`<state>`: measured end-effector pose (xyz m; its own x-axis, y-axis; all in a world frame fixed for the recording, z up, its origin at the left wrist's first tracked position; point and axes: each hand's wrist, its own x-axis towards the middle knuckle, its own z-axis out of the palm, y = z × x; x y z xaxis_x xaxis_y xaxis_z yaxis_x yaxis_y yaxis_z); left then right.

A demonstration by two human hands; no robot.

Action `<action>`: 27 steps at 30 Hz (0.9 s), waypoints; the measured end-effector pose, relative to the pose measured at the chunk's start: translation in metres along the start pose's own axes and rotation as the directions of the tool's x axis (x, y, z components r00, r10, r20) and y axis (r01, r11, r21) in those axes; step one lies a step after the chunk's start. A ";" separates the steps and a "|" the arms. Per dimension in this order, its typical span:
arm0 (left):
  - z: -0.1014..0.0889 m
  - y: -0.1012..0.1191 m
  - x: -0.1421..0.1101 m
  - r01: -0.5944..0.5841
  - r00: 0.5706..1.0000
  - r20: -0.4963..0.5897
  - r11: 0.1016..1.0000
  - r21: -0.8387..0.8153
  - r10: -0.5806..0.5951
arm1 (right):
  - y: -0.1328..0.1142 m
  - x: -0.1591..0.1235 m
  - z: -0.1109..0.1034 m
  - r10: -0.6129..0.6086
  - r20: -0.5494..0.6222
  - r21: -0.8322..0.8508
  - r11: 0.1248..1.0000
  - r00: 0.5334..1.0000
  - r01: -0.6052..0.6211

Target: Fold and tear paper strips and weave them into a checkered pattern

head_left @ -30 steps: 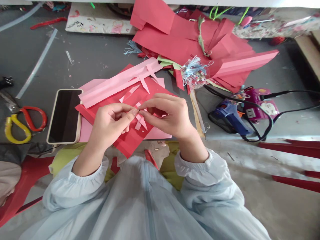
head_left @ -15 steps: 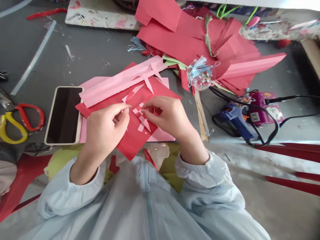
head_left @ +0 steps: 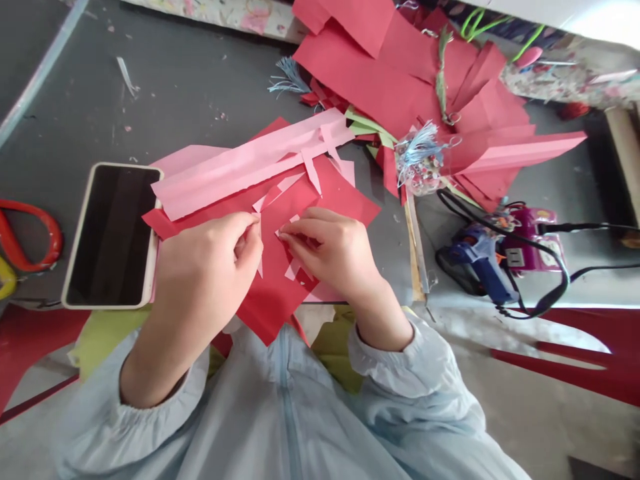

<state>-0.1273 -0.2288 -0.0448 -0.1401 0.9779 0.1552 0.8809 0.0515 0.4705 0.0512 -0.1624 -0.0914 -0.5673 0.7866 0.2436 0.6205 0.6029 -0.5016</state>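
My right hand (head_left: 333,250) pinches the edge of a small woven piece of red and pink paper strips (head_left: 294,268), mostly hidden behind the fingers. To its left, my left hand (head_left: 210,267) is closed, thumb against forefinger, with the pale end of a narrow pink paper strip (head_left: 261,265) showing at the fingertips. Both hands are just above a red paper sheet (head_left: 270,313) at the table's front edge. Beyond them lie a folded pink paper sheet (head_left: 240,160) and thin pink strips (head_left: 311,172).
A phone (head_left: 113,237) lies at left beside red-handled scissors (head_left: 33,233). At the back is a heap of red paper (head_left: 375,80), with a light blue tassel (head_left: 420,143) and bag of beads. A blue glue gun (head_left: 480,260) and black cables lie at right.
My left hand has come nearer the camera and slightly lower. My right hand has tilted the woven piece, so less of it shows. The whole view has shifted a little.
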 end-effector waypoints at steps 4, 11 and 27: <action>-0.001 -0.001 -0.001 -0.028 0.999 -0.045 0.999 0.030 0.029 | -0.004 -0.003 0.001 -0.058 -0.030 -0.106 0.993 0.998 0.054; -0.005 0.001 0.003 -0.002 1.000 0.010 0.999 -0.047 0.002 | -0.006 -0.004 0.002 -0.099 -0.062 -0.157 0.984 0.993 0.088; -0.004 0.003 0.004 -0.024 1.000 0.018 0.999 -0.021 0.025 | -0.005 -0.002 -0.002 -0.016 -0.046 0.055 0.998 0.999 0.018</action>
<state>-0.1271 -0.2253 -0.0391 -0.1103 0.9823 0.1512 0.8745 0.0237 0.4845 0.0498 -0.1667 -0.0880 -0.5517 0.7824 0.2889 0.5797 0.6087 -0.5416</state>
